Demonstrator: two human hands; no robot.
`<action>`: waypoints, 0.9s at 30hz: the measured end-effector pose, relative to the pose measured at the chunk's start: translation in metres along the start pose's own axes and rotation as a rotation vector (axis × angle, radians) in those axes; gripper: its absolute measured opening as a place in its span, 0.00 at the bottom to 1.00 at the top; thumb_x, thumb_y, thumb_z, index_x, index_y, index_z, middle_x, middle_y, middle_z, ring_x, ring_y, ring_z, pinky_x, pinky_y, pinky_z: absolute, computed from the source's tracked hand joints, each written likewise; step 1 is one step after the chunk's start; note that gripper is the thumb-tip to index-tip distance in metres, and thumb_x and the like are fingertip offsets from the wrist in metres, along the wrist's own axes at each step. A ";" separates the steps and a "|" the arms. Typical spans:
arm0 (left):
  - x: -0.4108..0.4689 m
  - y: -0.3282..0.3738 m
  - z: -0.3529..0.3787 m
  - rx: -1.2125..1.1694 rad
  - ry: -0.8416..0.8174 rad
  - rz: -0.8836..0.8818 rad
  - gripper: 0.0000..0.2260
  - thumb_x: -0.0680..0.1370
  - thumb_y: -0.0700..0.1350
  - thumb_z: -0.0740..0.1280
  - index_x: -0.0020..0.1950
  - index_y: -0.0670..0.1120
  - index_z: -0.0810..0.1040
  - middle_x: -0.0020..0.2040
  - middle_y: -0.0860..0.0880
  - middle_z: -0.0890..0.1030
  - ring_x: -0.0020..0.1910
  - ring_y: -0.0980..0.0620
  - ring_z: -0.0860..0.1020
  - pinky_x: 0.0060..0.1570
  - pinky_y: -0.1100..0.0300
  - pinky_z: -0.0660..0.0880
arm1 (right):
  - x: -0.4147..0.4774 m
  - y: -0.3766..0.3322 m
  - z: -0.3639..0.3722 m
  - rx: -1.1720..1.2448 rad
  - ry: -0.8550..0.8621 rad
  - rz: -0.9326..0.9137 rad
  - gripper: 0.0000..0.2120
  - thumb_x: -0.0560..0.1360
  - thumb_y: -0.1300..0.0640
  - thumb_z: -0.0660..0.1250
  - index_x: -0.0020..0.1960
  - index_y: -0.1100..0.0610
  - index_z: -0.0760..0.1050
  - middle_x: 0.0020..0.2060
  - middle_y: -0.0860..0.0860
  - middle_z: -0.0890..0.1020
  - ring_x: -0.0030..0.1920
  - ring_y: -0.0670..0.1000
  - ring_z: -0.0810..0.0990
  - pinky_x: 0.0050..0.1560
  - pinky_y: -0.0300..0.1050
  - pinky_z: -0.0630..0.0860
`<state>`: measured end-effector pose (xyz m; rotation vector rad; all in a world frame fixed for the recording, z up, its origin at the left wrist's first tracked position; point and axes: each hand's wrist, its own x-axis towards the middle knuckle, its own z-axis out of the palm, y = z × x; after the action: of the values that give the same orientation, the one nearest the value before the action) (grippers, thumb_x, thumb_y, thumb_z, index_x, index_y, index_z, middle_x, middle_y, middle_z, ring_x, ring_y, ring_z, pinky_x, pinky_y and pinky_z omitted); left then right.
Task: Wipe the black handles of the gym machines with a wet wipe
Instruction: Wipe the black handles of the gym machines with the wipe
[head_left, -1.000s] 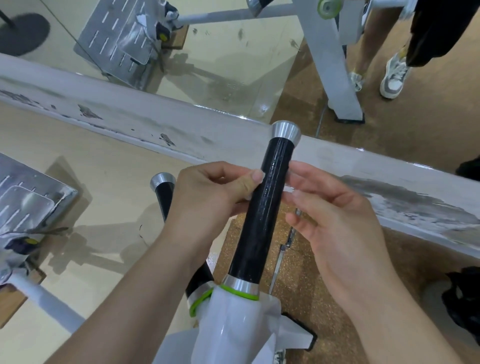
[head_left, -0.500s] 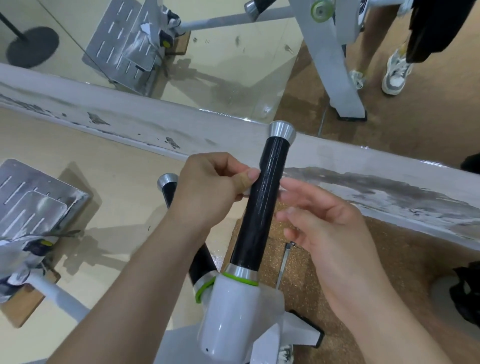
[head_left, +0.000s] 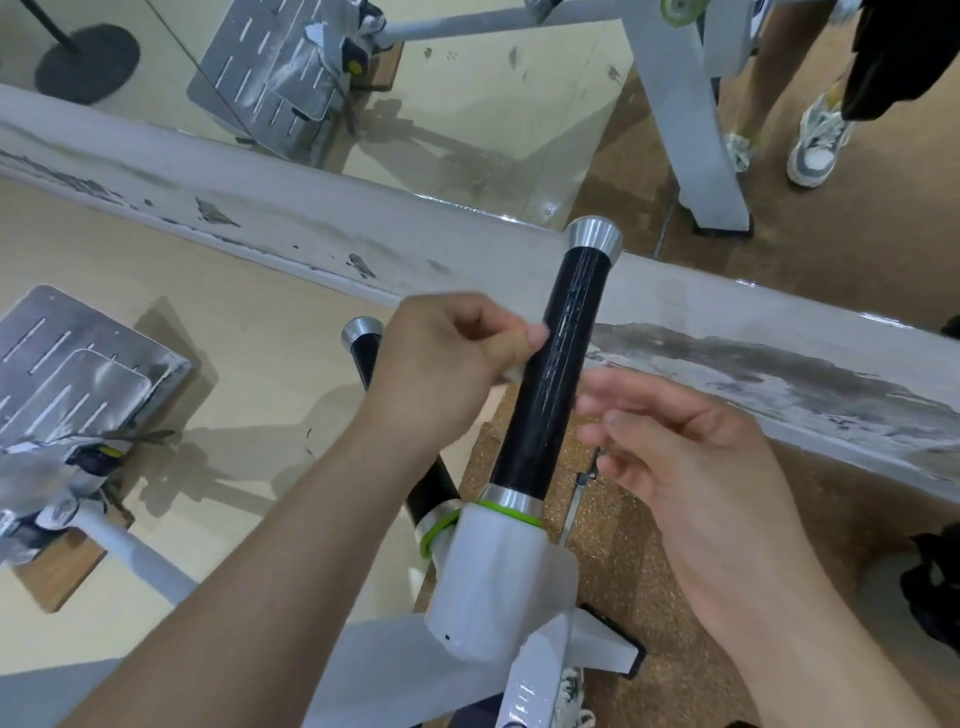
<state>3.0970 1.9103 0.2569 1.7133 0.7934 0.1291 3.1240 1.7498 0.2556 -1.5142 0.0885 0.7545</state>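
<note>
Wiping underway: left grip (head_left: 447, 364) pinched wet wipe (head_left: 511, 375) at black handle's (head_left: 558, 364) nine o'clock; right grip (head_left: 691, 467) slack, empty, at three. Next, likely: stroke downward.

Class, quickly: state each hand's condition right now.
Left hand: pinches the wet wipe at the black handle.
Right hand: open, holding nothing.

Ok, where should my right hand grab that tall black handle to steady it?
Grip the black handle low, just above the silver collar, from its right side. It's a round bar standing nearly upright, that stretch is bare, your open right hand is beside it, and the left hand pinches the wipe mid-shaft.
</note>
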 end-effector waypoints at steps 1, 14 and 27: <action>0.004 0.002 0.002 -0.025 0.005 0.001 0.06 0.71 0.42 0.74 0.37 0.42 0.82 0.35 0.41 0.83 0.35 0.44 0.82 0.45 0.44 0.81 | -0.001 0.001 0.002 -0.001 0.018 -0.005 0.14 0.75 0.67 0.64 0.48 0.51 0.84 0.42 0.51 0.85 0.40 0.46 0.82 0.42 0.43 0.75; -0.022 -0.011 -0.005 0.099 0.079 0.070 0.08 0.71 0.49 0.74 0.35 0.48 0.81 0.34 0.46 0.83 0.38 0.42 0.82 0.42 0.44 0.80 | -0.018 0.003 0.017 -0.063 0.090 -0.062 0.13 0.76 0.64 0.65 0.53 0.49 0.82 0.45 0.47 0.84 0.39 0.42 0.82 0.39 0.39 0.75; -0.062 -0.016 -0.016 0.106 0.046 -0.006 0.06 0.73 0.40 0.72 0.36 0.49 0.82 0.34 0.49 0.83 0.36 0.50 0.82 0.36 0.53 0.79 | -0.026 0.004 0.016 -0.066 0.053 -0.058 0.11 0.77 0.61 0.65 0.51 0.49 0.83 0.43 0.48 0.85 0.41 0.44 0.82 0.41 0.41 0.75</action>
<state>3.0352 1.8903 0.2672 1.8133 0.8524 0.1248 3.0955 1.7540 0.2672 -1.5936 0.0594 0.6761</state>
